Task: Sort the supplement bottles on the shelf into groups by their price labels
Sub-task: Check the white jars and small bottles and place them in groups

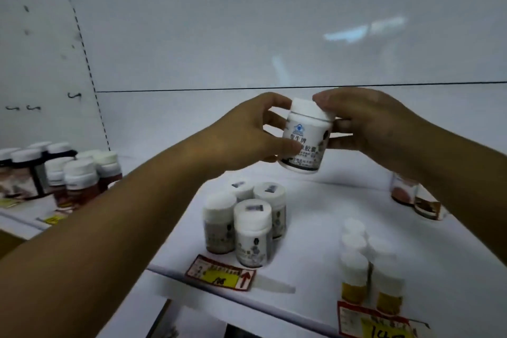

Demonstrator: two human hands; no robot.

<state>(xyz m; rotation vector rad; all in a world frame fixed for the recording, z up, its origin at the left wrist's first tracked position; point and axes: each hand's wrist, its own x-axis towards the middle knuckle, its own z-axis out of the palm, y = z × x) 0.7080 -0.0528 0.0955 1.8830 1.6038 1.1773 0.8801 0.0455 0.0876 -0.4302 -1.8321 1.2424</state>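
Observation:
A white supplement bottle (306,136) with a white cap and printed label is held tilted above the white shelf (315,200). My left hand (241,134) grips its left side and bottom, and my right hand (367,123) grips its cap and right side. Below it stands a group of several matching white bottles (247,222) behind a red and yellow price label (220,273). At the front right, several bottles with white caps and yellow contents (367,269) stand behind another price label (384,324).
Several brown bottles with white caps (68,173) crowd the shelf section at the left, with small yellow price tags (53,219) on its front edge. Two bottles (414,195) sit partly hidden behind my right forearm. The white back wall (247,35) closes the shelf.

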